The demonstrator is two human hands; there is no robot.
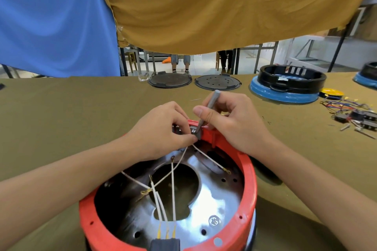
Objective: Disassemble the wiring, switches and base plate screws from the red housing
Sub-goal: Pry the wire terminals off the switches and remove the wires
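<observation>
Reaching in from the left, the left hand (163, 128) curls its fingertips onto a small grey switch (195, 133) set at the far rim of the red housing (247, 181), pinching it against the wall. The housing lies open side up on the olive-covered desk (81, 108), near the person. Inside it, a shiny metal base plate (214, 195) with a large central hole carries one visible screw (214, 220), and white wires (173, 185) cross the hole from the switch toward a dark connector block (165, 244) at the near rim. Just to the right, the right hand (230, 120) grips a grey screwdriver (208, 108), fingers wrapped round the shaft, its tip at the switch. Farther back sit two dark round plates (170, 80), then a black ring on a blue base (285, 89). Loose coloured wires and parts (350, 114) lie at far right.
</observation>
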